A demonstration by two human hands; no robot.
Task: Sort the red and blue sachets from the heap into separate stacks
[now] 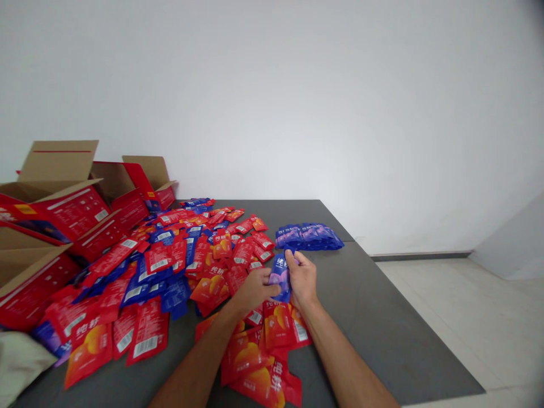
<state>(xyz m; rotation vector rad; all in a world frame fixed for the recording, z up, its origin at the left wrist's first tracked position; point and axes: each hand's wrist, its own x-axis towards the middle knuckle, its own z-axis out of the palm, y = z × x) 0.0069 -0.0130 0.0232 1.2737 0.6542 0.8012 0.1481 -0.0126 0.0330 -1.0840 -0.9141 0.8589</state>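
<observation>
- Wall (297,102), pale and plain, rises behind the dark grey table (382,317).
- Open cardboard boxes (80,212), mostly red outside, stand at the far left of the table.
- Mixed heap of red and blue pouches (221,245) spreads between these boxes and the left hand; its pouches point in many directions.
- Row of blue pouches (309,236) lies beyond the hands and a little to the right, overlapping one another.
- Red pouches (278,326) lie nearer to the person, below the hands and partly between the two forearms.
- Right hand (304,277) pinches the right side of one blue pouch, its thumb on the printed front; this hand is the nearer one to the row.
- Left hand (256,286) pinches the lower left side of the same pouch, thumb also in front.
- Held pouch (279,277) is between both hands, front toward the person, its long axis pointing away toward the row. Its top is near the row; whether they touch, I cannot tell.
</observation>
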